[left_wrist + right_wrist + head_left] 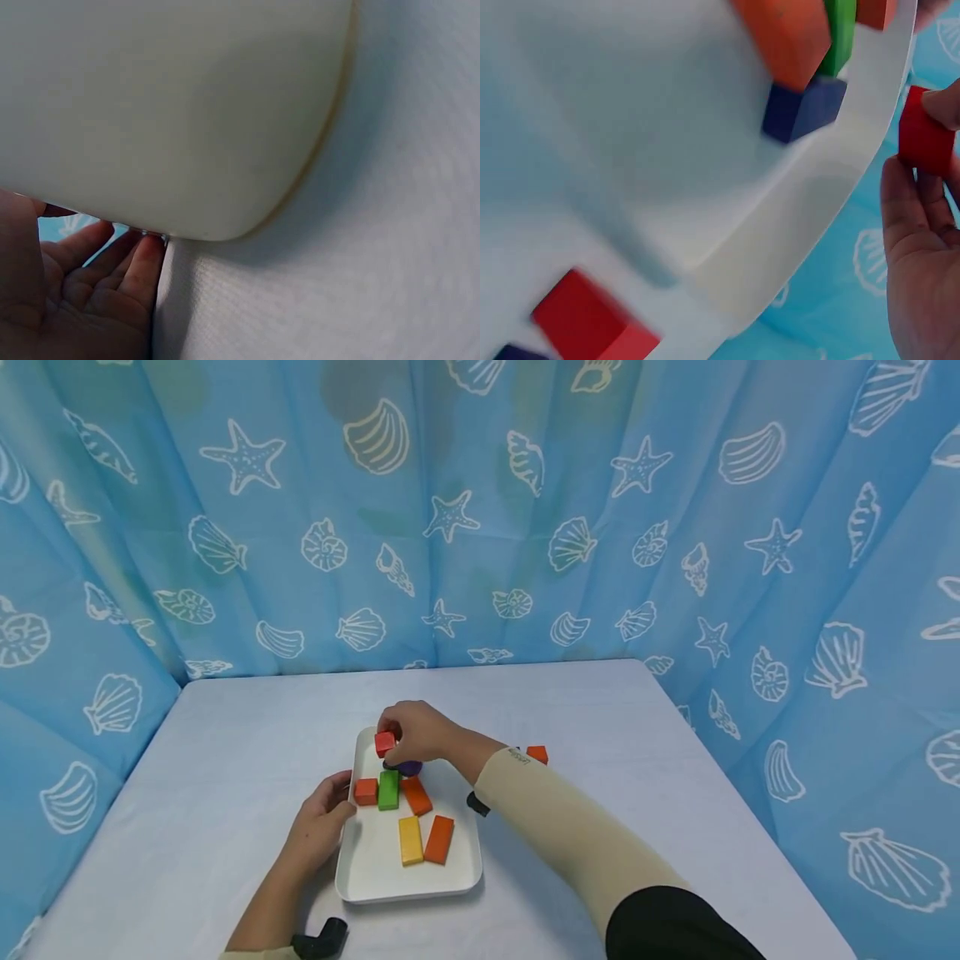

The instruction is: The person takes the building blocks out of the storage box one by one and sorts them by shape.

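Note:
Between the thumb and fingers of my right hand (423,731) is a red block (384,743), held above the far left part of a white tray (375,881). The right wrist view shows this red block (924,135) pinched off the surface. My left hand (321,822) holds the tray's left edge, its thumb at the rim and its fingers along the outer side. On the tray lie a dark blue block (802,109), a green block (388,790), a red-orange block (366,792), an orange block (416,795), a yellow block (410,841) and another orange block (439,840).
Beyond my right forearm, an orange-red block (537,753) lies on the white-covered table (247,760), right of the tray. A dark block (517,352) is near it, partly cut off in the right wrist view. A blue shell-patterned curtain (480,568) surrounds the table's back and sides.

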Tool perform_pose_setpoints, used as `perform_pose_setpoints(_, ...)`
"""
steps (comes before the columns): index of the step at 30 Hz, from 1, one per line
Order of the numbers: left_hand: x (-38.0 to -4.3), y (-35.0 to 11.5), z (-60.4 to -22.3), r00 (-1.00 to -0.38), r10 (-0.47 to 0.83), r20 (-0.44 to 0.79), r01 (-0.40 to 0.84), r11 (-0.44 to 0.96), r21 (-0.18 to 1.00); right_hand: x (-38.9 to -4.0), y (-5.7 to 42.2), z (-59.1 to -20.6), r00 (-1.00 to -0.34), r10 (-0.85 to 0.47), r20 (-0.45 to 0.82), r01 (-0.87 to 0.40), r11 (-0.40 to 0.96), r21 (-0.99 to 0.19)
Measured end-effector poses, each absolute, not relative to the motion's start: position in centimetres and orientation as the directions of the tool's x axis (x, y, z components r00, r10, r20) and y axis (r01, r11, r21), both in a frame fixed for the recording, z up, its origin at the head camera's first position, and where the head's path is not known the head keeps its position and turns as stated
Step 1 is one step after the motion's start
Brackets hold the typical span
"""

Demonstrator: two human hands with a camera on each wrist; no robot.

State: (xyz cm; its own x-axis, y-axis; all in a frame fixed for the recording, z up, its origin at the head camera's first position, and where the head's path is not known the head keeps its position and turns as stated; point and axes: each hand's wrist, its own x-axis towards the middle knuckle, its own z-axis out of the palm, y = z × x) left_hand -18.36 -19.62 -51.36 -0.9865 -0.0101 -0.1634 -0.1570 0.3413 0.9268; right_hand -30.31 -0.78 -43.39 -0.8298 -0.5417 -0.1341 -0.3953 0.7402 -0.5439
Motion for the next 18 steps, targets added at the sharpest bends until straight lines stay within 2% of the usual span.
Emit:
perform_pose_setpoints(13, -18.3, -19.3, -51.4, -0.987, -0.008, -0.163, -0.156, 0.328, 0.932, -30.8, 8.4, -44.0, -0.870, -0.486, -0.085, -0.310, 0.672, -0.672)
perform_pose_setpoints(18, -18.1, -19.4, -51.1, -0.985, -0.010, -0.175, -0.168, 0.332, 0.928, -30.5, 11.9, -43.9, -0.860, -0.502, -0.095, -0.271, 0.606, -0.748)
